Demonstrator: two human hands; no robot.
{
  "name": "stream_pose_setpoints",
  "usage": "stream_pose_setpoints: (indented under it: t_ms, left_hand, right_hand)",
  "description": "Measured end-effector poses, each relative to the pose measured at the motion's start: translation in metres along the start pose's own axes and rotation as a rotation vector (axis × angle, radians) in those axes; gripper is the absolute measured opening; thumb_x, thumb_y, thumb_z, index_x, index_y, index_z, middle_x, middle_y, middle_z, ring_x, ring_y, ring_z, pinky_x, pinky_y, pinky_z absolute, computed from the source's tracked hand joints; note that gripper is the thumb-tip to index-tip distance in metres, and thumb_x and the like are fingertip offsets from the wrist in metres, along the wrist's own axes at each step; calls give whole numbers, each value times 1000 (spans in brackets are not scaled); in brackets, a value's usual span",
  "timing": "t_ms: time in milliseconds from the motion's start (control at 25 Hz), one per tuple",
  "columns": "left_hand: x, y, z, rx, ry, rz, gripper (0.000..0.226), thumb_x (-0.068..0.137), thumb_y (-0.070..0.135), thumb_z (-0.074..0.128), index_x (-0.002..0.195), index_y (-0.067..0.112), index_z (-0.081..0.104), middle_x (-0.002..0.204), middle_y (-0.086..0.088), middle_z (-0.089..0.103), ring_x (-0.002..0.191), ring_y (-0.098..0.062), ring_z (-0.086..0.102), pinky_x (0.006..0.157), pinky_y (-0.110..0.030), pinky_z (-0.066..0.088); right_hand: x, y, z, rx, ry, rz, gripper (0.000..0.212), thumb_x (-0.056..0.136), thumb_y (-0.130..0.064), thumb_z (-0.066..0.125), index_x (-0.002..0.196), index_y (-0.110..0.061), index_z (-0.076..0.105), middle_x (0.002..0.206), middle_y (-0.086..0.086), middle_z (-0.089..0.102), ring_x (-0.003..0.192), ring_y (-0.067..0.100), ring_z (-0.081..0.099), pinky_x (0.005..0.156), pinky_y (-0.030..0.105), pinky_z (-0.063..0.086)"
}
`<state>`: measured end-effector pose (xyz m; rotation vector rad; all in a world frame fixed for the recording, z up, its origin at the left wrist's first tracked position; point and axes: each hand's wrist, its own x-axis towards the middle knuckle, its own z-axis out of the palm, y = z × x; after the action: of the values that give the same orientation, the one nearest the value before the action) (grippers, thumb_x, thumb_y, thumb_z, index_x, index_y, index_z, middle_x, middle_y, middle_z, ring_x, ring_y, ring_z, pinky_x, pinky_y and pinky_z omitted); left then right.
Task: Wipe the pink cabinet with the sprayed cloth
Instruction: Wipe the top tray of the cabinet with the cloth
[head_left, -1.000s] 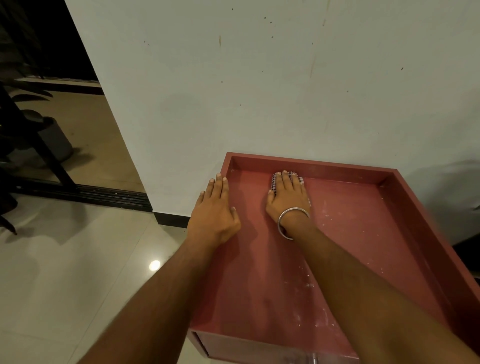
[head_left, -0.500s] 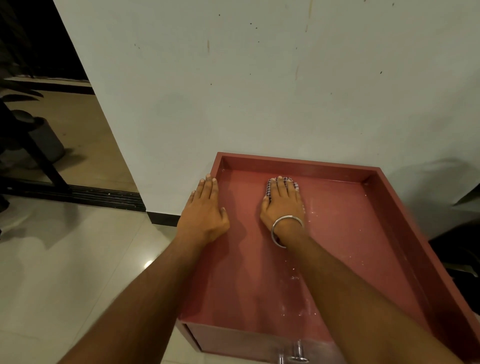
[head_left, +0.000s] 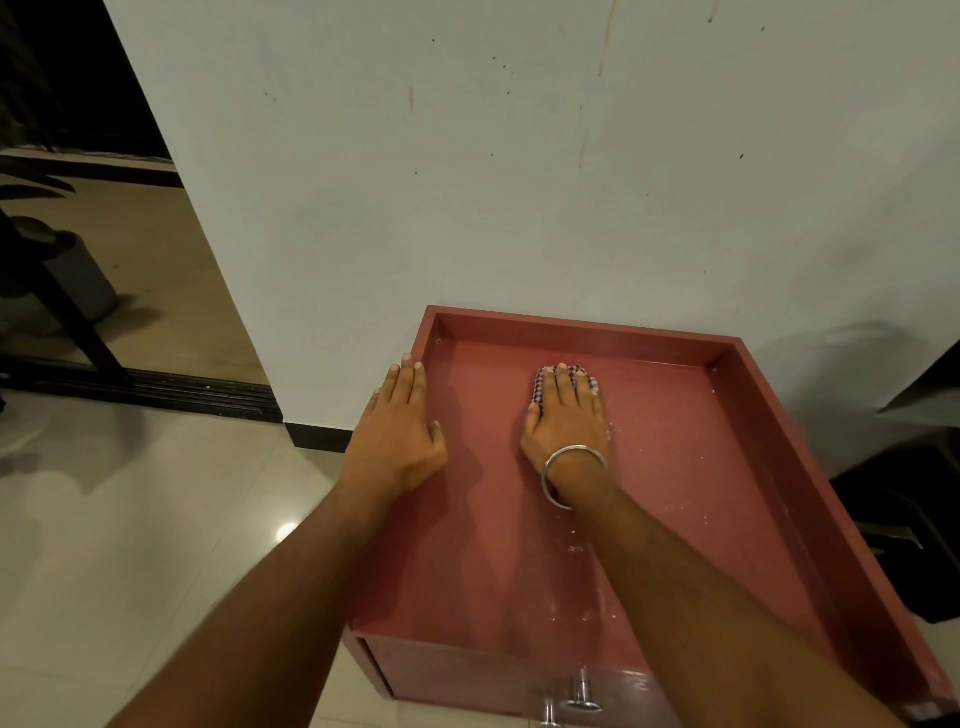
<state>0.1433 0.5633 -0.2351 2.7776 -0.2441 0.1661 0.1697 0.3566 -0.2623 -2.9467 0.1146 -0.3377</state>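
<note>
We see the cloth (head_left: 565, 376), checked in dark and light, lying on the recessed top of the pink cabinet (head_left: 675, 467), near its back rim. Our right hand (head_left: 566, 421) lies flat on it with the fingers (head_left: 563, 387) stretched out and close together; they press it down and do not curl around it, and only its far edge shows past the fingertips. A metal bangle (head_left: 571, 473) sits on that wrist. Our left hand (head_left: 397, 436) rests flat and empty on the cabinet's left rim. The cabinet stands against a white wall (head_left: 467, 182) on a tiled floor (head_left: 130, 519).
</note>
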Motion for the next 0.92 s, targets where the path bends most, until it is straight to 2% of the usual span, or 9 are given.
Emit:
stream_pose_setpoints:
  t_ms: [200, 360, 520, 760, 920]
  left_hand:
    - [-3, 0, -2, 9, -1, -2, 75, 94, 29, 40, 153, 6, -1, 161, -9, -7, 149, -21, -6, 122, -39, 7]
    - [-9, -1, -3, -14, -11, -6, 75, 94, 28, 40, 153, 7, -2, 161, -8, -8, 149, -20, -7, 122, -39, 7]
    - [-13, 1, -3, -8, -1, -6, 74, 94, 28, 39, 153, 7, -1, 161, -8, -7, 149, -20, -6, 122, -39, 7]
    - [-17, 3, -3, 5, 5, -9, 74, 95, 30, 38, 153, 7, -2, 161, -9, -7, 149, -21, -7, 122, -39, 6]
    - [-24, 1, -5, 0, -9, -2, 75, 93, 32, 36, 153, 8, -2, 161, -8, -8, 149, -20, -7, 122, -39, 6]
  right_hand:
    - [-22, -33, 4, 40, -15, -63, 64, 90, -35, 20, 150, -14, 19, 159, 4, 16, 148, 23, 5, 121, 40, -2]
    - [-24, -11, -4, 3, -2, -93, 60, 93, -34, 23, 150, -16, 20, 158, 3, 19, 147, 20, 10, 122, 38, 1]
    - [-25, 12, -7, -18, 5, -10, 64, 89, -36, 19, 150, -15, 22, 158, 4, 21, 147, 22, 12, 122, 40, 4]
    - [-47, -20, -5, 18, -17, -14, 65, 90, -37, 17, 151, -14, 15, 160, 4, 12, 148, 23, 3, 121, 40, -2]
    - [-54, -14, -8, 37, -10, -76, 65, 89, -37, 15, 151, -17, 17, 159, 2, 16, 148, 19, 6, 122, 39, 0]
